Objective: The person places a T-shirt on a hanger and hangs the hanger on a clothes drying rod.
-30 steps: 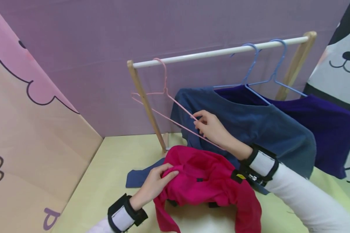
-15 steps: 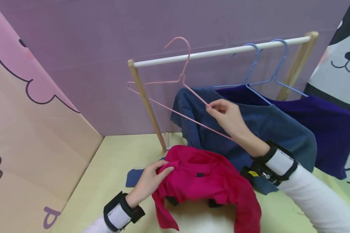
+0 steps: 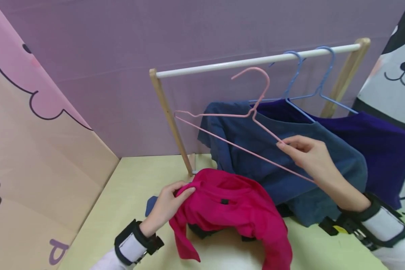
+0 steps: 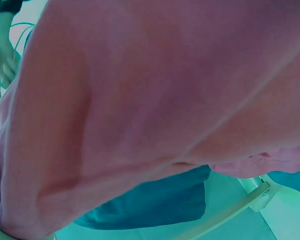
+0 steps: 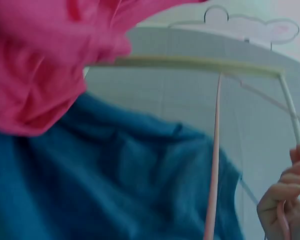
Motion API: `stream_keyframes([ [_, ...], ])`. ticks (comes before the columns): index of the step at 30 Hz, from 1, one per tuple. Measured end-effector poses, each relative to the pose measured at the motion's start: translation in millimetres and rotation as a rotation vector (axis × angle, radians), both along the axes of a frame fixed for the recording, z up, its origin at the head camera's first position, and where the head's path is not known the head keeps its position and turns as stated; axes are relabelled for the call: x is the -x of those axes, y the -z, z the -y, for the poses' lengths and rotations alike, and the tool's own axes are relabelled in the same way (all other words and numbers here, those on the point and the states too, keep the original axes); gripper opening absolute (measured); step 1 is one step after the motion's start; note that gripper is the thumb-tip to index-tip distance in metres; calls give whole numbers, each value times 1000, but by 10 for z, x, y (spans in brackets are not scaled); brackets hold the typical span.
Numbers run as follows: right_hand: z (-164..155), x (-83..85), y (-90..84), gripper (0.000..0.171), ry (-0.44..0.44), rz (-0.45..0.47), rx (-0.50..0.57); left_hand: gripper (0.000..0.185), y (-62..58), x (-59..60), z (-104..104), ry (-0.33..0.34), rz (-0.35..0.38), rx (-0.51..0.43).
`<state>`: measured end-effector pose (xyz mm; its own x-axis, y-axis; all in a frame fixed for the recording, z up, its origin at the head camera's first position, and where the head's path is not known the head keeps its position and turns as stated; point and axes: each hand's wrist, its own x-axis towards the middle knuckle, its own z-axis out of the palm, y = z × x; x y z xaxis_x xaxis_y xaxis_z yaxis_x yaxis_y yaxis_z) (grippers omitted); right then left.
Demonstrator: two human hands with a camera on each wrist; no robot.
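Note:
My right hand [image 3: 307, 152] pinches a pink clothes hanger [image 3: 222, 115] by its right shoulder, and the hook sits below the white rail, off it. In the right wrist view the curled fingers [image 5: 285, 195] show around the pink wire at the right edge. At lower centre lies a crumpled red long-sleeved garment [image 3: 236, 210], close over the table. My left hand [image 3: 168, 204] grips its upper left edge between thumb and fingers. Cloth fills most of the left wrist view and hides that hand there.
A rack with a white rail [image 3: 216, 66] and wooden legs stands behind. From blue hangers [image 3: 291, 75] hang a grey-blue top [image 3: 249, 150] and a dark purple garment [image 3: 384, 142]. A blue cloth piece [image 3: 150, 205] shows beside my left hand on the yellow table [image 3: 138, 172].
My right hand has lifted the pink hanger off the rail, then brought it right and down toward me. My left hand has drawn the red garment slightly left.

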<state>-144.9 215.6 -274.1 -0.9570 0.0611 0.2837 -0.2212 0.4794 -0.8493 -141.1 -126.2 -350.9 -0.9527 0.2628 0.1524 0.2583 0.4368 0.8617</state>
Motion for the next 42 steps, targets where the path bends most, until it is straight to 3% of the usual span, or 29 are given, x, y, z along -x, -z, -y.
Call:
stream_keyframes([
  [13, -808, -450, 106, 10, 55, 41, -127, 12, 1, 7, 62, 7, -61, 0],
  [18, -1020, -562, 138, 12, 26, 2, -129, 10, -3, 17, 87, 8, -27, 15],
  [22, -1126, -605, 178, 19, 27, -65, -163, 12, -24, 15, 95, 30, -50, 8],
  [26, -1165, -614, 230, 26, -6, -152, -186, 14, -12, 20, 98, 55, -102, -9],
  [32, -1114, -616, 285, 20, -38, -80, -185, 19, 5, -11, 90, 95, -64, -31],
  [34, -1070, -611, 314, 22, -76, -94, -168, 20, 8, -25, 85, 123, -68, -12],
  [37, -988, -604, 365, 25, -129, -114, -161, 19, -22, -60, 59, 173, -117, 33],
  [42, -829, -585, 454, 26, -236, -170, -150, 20, 32, -75, 3, 234, -208, 103],
])
